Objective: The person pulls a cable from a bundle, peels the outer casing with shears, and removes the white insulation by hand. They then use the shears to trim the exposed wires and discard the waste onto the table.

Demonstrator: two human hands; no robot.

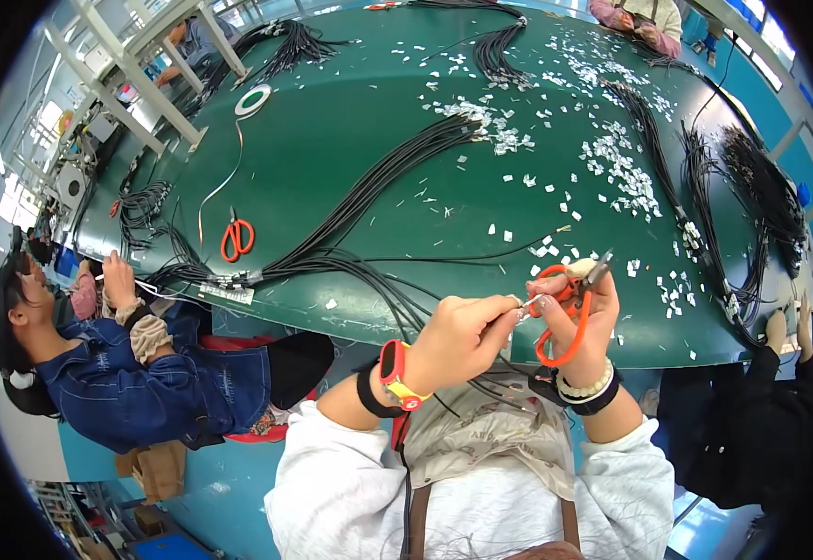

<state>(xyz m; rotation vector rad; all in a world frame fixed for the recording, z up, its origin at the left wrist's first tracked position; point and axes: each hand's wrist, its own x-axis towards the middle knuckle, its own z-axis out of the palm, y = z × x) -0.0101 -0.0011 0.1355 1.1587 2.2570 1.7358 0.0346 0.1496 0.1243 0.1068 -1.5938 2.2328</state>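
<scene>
My left hand is closed in a pinch around the thin end of a cable, whose tip looks pale. Facing it, my right hand keeps a pair of red-handled scissors in the palm, blades pointing up and away. The thumb and fingertips of that hand also meet at the cable tip; what exactly they pinch is too small to make out. Loose black cables run from a bundle on the green table toward my hands, passing over the near edge.
A thick black cable bundle crosses the table, with white scraps scattered right of it. Red-handled scissors and a tape roll lie left. A co-worker in denim sits left; another's hands show right. More cable bundles line the right side.
</scene>
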